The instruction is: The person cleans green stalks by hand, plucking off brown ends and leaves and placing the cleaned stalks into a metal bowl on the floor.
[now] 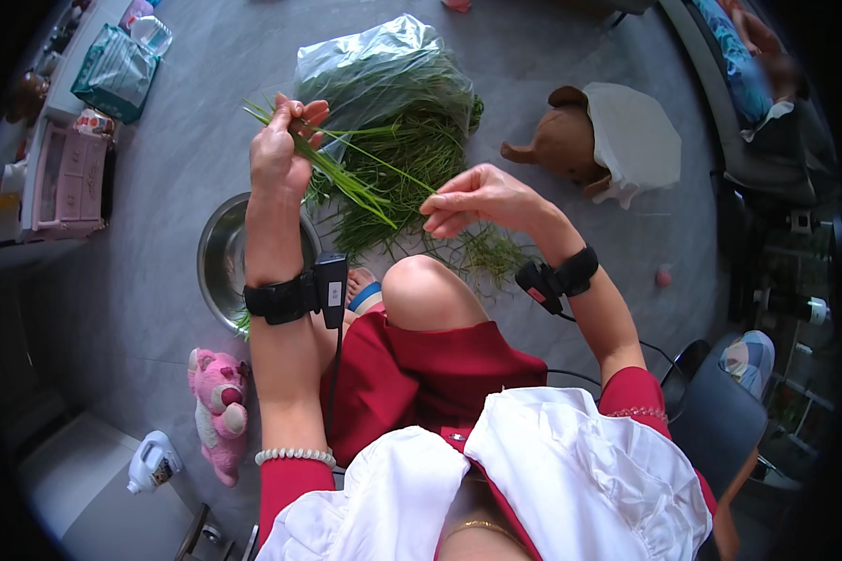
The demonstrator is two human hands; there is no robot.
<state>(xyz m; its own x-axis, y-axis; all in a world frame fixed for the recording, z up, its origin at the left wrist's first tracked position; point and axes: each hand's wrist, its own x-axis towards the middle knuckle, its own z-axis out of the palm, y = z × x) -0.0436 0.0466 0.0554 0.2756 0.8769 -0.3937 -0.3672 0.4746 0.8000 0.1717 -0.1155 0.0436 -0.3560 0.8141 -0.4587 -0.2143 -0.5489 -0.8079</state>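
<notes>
My left hand point(284, 144) holds a small bunch of long green stalks point(344, 179), thin like chives or garlic shoots. Between the thumb and fingers of my right hand point(473, 200) is the end of one thin stalk, stretched across from the bunch. Below both hands a large heap of the same greens point(414, 154) spills from a clear plastic bag point(386, 66) onto the grey floor. Loose trimmings point(495, 256) lie beside my right wrist. Partly hidden under my left forearm stands a stainless steel basin point(214, 245), with some green stalks point(242, 322) at its near rim.
A pink plush bear point(221, 414) lies on the left, near a white jug point(153, 461). At right are a brown plush toy point(565, 140) with a white cloth, a small pink ball point(664, 278) and a dark chair point(719, 421). Another person point(751, 77) is at the upper right.
</notes>
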